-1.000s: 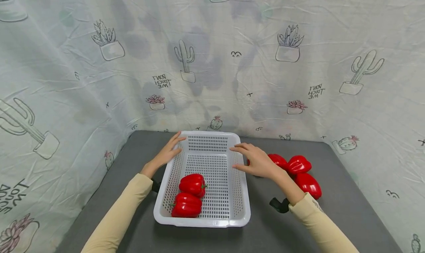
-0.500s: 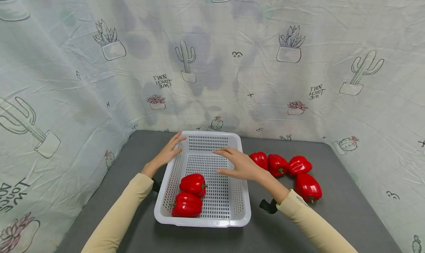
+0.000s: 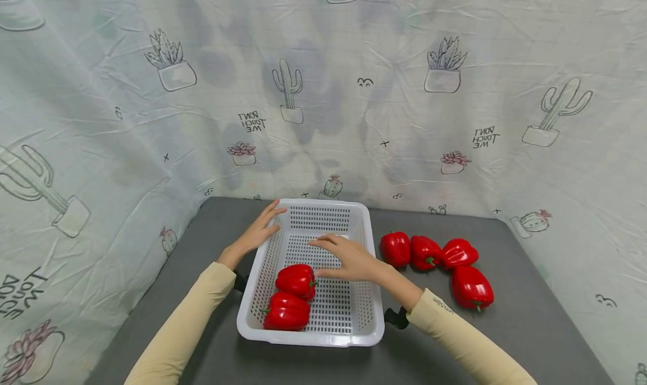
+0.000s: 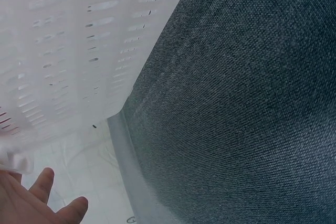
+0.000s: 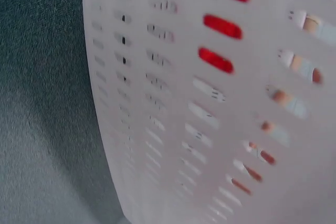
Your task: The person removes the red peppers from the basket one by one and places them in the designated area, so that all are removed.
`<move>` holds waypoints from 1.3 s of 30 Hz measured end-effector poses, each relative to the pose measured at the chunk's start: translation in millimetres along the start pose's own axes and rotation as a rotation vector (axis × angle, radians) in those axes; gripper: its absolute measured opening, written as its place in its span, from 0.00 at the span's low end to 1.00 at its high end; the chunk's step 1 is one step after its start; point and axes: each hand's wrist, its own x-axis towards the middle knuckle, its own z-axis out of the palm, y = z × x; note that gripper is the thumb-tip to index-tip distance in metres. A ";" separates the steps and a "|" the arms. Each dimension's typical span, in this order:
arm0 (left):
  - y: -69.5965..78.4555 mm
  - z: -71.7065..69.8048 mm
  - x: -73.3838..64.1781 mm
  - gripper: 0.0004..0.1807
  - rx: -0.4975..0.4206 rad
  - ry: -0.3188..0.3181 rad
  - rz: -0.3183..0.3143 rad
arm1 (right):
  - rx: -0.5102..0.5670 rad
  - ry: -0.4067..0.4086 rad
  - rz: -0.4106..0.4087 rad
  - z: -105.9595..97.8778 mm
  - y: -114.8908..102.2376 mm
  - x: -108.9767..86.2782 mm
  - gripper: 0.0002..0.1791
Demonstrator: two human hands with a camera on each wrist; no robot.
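Centrally, one white basket (image 3: 309, 337): two red peppers (image 3: 295, 280) near left, open room behind; rightward on the counter (image 3: 520, 298), four loose peppers (image 3: 425, 251); loosely spread, left hand (image 3: 256, 233) at the left rim (image 3: 250, 287), right hand (image 3: 350, 261) over the basket.

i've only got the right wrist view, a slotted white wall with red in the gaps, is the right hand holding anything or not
Observer: No. In the head view the right hand is over the white basket, past its right rim, gripping nothing.
Operator: ok, and how many red things are outside the basket
Observer: Four red peppers, all on the grey table to the right of the basket, as the head view shows.
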 end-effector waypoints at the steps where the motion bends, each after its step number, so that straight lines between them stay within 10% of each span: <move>1: 0.1 0.3 0.3 0.25 -0.001 -0.001 -0.002 | -0.001 -0.008 0.004 1.5 -0.6 1.0 0.39; 20: 2.1 1.0 0.5 0.25 0.013 0.000 -0.016 | 0.007 -0.105 0.001 32.0 -5.0 9.3 0.39; 30: 42.3 -8.6 -7.2 0.24 -0.030 -0.013 -0.015 | 0.002 -0.115 -0.053 37.4 -11.6 12.1 0.39; 39: 44.2 -8.5 -7.4 0.23 -0.024 -0.018 -0.009 | -0.011 -0.135 -0.099 40.2 -13.1 12.1 0.38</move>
